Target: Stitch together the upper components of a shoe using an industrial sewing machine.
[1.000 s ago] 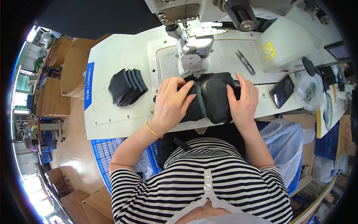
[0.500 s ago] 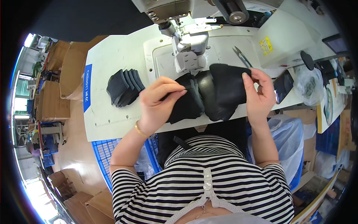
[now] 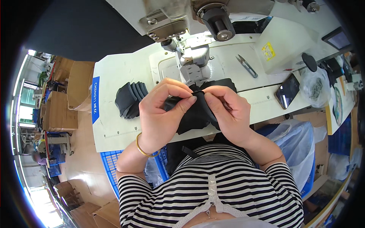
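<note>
Both hands meet in front of the sewing machine (image 3: 194, 57), pinching the edges of black fabric pieces (image 3: 193, 118) together. My left hand (image 3: 164, 110) grips the fabric between thumb and fingers on its left side. Close beside it, my right hand (image 3: 228, 112) pinches the upper edge from the right. The fabric hangs below the fingertips toward the table's near edge, its lower part folded over. More black fabric lies behind my right hand, close to the machine's needle area. A stack of black cut pieces (image 3: 131, 99) rests on the table left of my left hand.
Thread snips (image 3: 247, 66) and a phone (image 3: 287, 91) lie on the white table (image 3: 114, 72) to the right. A clear plastic bag (image 3: 315, 87) hangs beyond them. Blue baskets (image 3: 110, 167) stand below the near edge, and cardboard boxes (image 3: 61, 110) are on the left.
My right hand has moved left, bringing its black piece up against the one at my left hand. Fingertips of both hands now nearly touch. The view has shifted slightly.
</note>
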Demonstrator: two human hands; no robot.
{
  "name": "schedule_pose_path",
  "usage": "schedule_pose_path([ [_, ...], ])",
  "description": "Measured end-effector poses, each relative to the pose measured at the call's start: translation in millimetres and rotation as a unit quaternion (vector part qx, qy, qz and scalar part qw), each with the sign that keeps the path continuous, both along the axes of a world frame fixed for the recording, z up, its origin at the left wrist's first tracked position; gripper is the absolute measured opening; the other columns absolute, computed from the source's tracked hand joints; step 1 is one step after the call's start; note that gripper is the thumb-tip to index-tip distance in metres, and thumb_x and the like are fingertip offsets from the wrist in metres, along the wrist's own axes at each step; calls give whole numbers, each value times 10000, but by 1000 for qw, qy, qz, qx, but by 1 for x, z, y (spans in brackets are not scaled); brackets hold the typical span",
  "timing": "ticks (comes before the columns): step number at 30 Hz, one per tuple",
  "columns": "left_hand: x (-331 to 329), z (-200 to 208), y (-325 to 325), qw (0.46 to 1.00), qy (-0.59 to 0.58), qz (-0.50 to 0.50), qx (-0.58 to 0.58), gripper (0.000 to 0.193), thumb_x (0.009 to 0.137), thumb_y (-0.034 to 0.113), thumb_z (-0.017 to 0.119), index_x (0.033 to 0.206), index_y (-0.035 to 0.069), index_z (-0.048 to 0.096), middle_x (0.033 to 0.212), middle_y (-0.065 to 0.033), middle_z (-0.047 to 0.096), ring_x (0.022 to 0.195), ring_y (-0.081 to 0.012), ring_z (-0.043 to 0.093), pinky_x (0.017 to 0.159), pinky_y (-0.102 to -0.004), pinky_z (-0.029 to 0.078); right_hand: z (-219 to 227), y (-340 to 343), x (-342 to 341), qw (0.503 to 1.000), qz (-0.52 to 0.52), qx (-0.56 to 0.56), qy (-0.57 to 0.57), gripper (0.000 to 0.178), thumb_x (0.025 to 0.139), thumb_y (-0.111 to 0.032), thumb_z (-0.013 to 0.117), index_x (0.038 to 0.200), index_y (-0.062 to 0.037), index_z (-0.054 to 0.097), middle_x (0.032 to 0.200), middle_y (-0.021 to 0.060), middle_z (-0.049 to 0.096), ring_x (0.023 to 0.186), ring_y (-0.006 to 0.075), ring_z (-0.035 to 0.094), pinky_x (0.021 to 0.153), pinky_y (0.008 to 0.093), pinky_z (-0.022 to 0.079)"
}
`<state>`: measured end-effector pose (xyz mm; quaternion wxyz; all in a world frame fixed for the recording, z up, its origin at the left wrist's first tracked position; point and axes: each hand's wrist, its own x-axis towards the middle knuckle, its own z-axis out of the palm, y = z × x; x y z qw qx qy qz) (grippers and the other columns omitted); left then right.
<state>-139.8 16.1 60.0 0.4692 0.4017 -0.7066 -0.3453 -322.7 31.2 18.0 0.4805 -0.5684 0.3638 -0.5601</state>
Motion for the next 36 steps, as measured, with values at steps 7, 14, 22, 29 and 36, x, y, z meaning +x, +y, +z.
schedule_pose_path([
  [7, -5, -9, -4, 998, 59, 1, 6, 179, 800, -144, 704, 914, -17, 650, 952, -61, 639, 886, -108, 574, 788, -226, 456, 2, -2, 4, 998, -36, -36, 26, 123, 924, -43, 673, 1029, 17, 650, 825, 56, 688, 707, 78, 617, 632, 228, 490],
  [14, -3, -2, -8, 998, 13, -1, 59, 154, 827, -36, 734, 973, -2, 697, 908, -39, 665, 842, -106, 608, 795, -235, 487, -2, -6, 3, 994, -51, -79, 55, 101, 931, -16, 652, 1026, 20, 652, 792, 27, 649, 683, 51, 565, 592, 198, 436],
  [22, -2, -4, -9, 1000, -21, 19, -2, 119, 835, -46, 719, 951, -26, 698, 875, -40, 671, 818, -104, 607, 764, -226, 480, 1, -8, 4, 993, -64, -62, 73, 124, 902, -49, 689, 1013, 0, 662, 785, 78, 679, 656, 115, 621, 594, 251, 482],
  [29, 8, -12, -17, 985, 142, 75, 56, 98, 870, -53, 706, 966, -37, 707, 903, -11, 666, 805, -57, 564, 731, -197, 454, -5, -5, -5, 972, -73, -147, 165, 151, 931, -57, 665, 1060, 23, 668, 803, 51, 687, 658, 87, 604, 574, 237, 464],
  [36, 6, -12, -18, 973, 203, 60, 91, 112, 866, -50, 712, 976, -33, 712, 905, -6, 668, 819, -57, 577, 763, -187, 457, -2, -6, -6, 988, -51, -90, 117, 119, 961, -70, 633, 1013, 29, 674, 678, 8, 607, 579, 43, 514, 513, 205, 391],
])
